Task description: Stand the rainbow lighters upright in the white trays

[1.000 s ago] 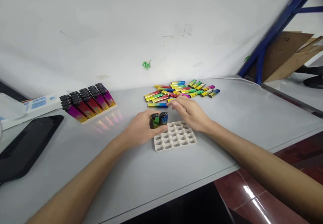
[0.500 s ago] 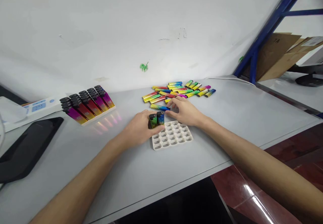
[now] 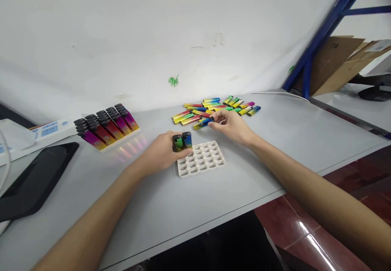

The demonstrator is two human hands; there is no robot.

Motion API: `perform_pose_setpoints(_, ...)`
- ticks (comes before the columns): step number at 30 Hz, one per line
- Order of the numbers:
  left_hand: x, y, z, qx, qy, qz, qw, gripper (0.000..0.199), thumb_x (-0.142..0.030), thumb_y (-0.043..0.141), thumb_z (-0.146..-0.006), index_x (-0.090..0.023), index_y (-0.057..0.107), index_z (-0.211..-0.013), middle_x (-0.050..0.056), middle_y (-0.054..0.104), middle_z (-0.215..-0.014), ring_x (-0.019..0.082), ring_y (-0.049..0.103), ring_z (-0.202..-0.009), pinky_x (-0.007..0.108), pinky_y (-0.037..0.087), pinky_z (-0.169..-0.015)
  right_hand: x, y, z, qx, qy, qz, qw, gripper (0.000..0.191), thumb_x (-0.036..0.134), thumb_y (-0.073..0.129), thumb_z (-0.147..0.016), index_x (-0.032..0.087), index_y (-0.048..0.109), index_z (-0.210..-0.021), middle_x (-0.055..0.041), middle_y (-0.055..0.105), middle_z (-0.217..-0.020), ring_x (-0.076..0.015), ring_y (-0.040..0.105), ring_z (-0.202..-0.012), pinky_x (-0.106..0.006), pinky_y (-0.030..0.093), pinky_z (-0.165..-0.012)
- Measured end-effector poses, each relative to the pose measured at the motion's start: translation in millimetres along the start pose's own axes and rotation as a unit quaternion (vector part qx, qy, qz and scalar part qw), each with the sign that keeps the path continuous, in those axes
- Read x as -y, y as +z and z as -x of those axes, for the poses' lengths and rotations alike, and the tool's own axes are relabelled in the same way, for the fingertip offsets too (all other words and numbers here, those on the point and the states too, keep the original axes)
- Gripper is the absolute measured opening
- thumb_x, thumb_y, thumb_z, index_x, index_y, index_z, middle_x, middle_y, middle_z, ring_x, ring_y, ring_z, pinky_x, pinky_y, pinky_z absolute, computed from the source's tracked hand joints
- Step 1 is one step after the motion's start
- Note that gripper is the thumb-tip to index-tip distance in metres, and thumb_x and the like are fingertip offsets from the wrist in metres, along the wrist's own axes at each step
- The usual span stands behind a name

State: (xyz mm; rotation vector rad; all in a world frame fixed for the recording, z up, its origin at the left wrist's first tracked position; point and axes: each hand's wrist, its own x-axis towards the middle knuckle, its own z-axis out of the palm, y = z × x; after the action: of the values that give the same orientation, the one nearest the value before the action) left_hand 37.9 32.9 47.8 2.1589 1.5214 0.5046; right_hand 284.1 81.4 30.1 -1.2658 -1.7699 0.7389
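My left hand (image 3: 162, 150) is closed round two upright lighters, a green one (image 3: 178, 141) and a blue one (image 3: 187, 139), with black tops. They stand at the back left corner of a white tray (image 3: 201, 159) with rows of oval holes; whether their bottoms sit in holes is hidden. My right hand (image 3: 233, 125) pinches the dark end of a blue-and-yellow lighter (image 3: 201, 124), tilted just behind the tray. Beyond that lighter, a loose pile of shiny multicoloured lighters (image 3: 191, 119) lies on the table, partly covered by my right hand.
To the left, a filled tray of upright purple and red lighters (image 3: 111, 128) stands near the wall. A black phone-like slab (image 3: 39, 177) and a white power strip (image 3: 50, 129) are at the far left. Cardboard boxes (image 3: 336, 63) stand behind a blue frame (image 3: 317, 38) at right.
My right hand has lifted and turned the blue-and-yellow lighter, shifting it right and back. My left hand, its two lighters and the white tray have slid a little left.
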Motion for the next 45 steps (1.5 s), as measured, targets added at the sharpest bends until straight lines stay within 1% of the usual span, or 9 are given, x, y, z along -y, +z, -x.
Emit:
perform_pose_setpoints(6,0.9,-1.6,0.4,0.013,-0.037,0.032,0.999,0.040,-0.060,0.072,-0.075,-0.024,0.068,-0.092,0.003,0.075,-0.091,0.024,0.068,-0.081,0.033,0.049,-0.069,6.3,-4.3,-1.5,-0.021,0.016,-0.189,0.982,0.030,0.046,0.069,-0.084,0.019,0.059,-0.091,-0.0041,0.070,-0.091,-0.0165,0.064,-0.085,-0.035,0.051,-0.085)
perform_pose_setpoints(10,3.6,-1.0,-0.1,0.015,-0.047,0.042,0.998,0.047,-0.061,0.075,-0.071,-0.023,0.070,-0.098,0.005,0.075,-0.098,0.026,0.069,-0.089,0.034,0.051,-0.073,5.9,-4.1,-1.3,-0.010,0.039,-0.263,0.964,0.038,0.056,0.066,-0.086,0.024,0.048,-0.096,0.0026,0.066,-0.080,-0.0137,0.063,-0.067,-0.031,0.054,-0.066)
perform_pose_setpoints(13,5.7,-0.6,-0.4,0.021,-0.028,0.064,0.997,0.051,-0.061,0.075,-0.071,-0.022,0.070,-0.102,0.006,0.075,-0.101,0.027,0.068,-0.094,0.034,0.052,-0.076,4.2,-2.5,-0.2,0.008,0.055,-0.229,0.972,0.037,0.059,0.062,-0.089,0.026,0.050,-0.101,0.0064,0.058,-0.072,-0.0088,0.049,-0.048,-0.023,0.041,-0.045)
perform_pose_setpoints(17,5.5,-0.1,-0.2,0.030,-0.004,0.088,0.996,0.045,-0.060,0.070,-0.077,-0.022,0.069,-0.102,0.004,0.075,-0.101,0.025,0.067,-0.093,0.034,0.051,-0.077,1.7,0.8,0.6,0.043,0.070,-0.153,0.985,0.032,0.055,0.058,-0.093,0.023,0.055,-0.091,0.0052,0.053,-0.067,-0.0068,0.038,-0.045,-0.022,0.028,-0.039)
perform_pose_setpoints(21,2.8,-0.6,-0.4,0.023,-0.018,0.084,0.996,0.046,-0.059,0.072,-0.077,-0.022,0.069,-0.105,0.004,0.075,-0.101,0.025,0.066,-0.092,0.033,0.049,-0.075,1.2,2.4,-0.1,0.067,0.077,-0.066,0.993,0.035,0.044,0.054,-0.096,0.020,0.052,-0.071,0.0002,0.056,-0.067,-0.0080,0.042,-0.047,-0.024,0.032,-0.041)
perform_pose_setpoints(26,1.3,-1.5,0.2,0.030,-0.017,0.078,0.996,0.043,-0.060,0.069,-0.079,-0.022,0.069,-0.099,0.003,0.075,-0.097,0.024,0.066,-0.089,0.032,0.049,-0.073,4.3,2.9,3.1,0.082,0.050,-0.080,0.992,0.026,0.045,0.056,-0.095,0.021,0.061,-0.104,-0.0006,0.064,-0.075,-0.0130,0.055,-0.057,-0.026,0.043,-0.048)
perform_pose_setpoints(33,-1.2,-1.5,0.3,0.027,-0.048,0.073,0.996,0.039,-0.056,0.072,-0.077,-0.022,0.070,-0.097,0.001,0.075,-0.097,0.023,0.067,-0.087,0.030,0.048,-0.071,7.1,2.7,5.7,0.064,0.027,-0.091,0.993,0.054,0.065,0.040,-0.098,0.020,0.061,-0.078,0.0032,0.040,-0.060,-0.0118,0.037,-0.052,-0.029,0.032,-0.050)
perform_pose_setpoints(39,-0.3,-0.6,0.3,0.026,-0.043,0.070,0.996,0.039,-0.057,0.069,-0.079,-0.022,0.069,-0.097,0.002,0.075,-0.095,0.022,0.066,-0.085,0.031,0.048,-0.071,6.9,3.0,6.8,0.099,0.022,-0.140,0.985,0.036,0.059,0.057,-0.093,0.025,0.046,-0.091,0.0048,0.052,-0.074,-0.0092,0.043,-0.051,-0.026,0.033,-0.049)
perform_pose_setpoints(45,1.4,0.2,0.0,0.030,-0.038,0.066,0.997,0.041,-0.058,0.069,-0.079,-0.020,0.068,-0.093,0.001,0.073,-0.088,0.021,0.065,-0.080,0.030,0.046,-0.067,13.1,3.6,10.2,0.080,0.017,-0.160,0.984,0.047,0.069,0.048,-0.093,0.023,0.053,-0.081,0.0068,0.035,-0.058,-0.0102,0.031,-0.049,-0.026,0.027,-0.047)
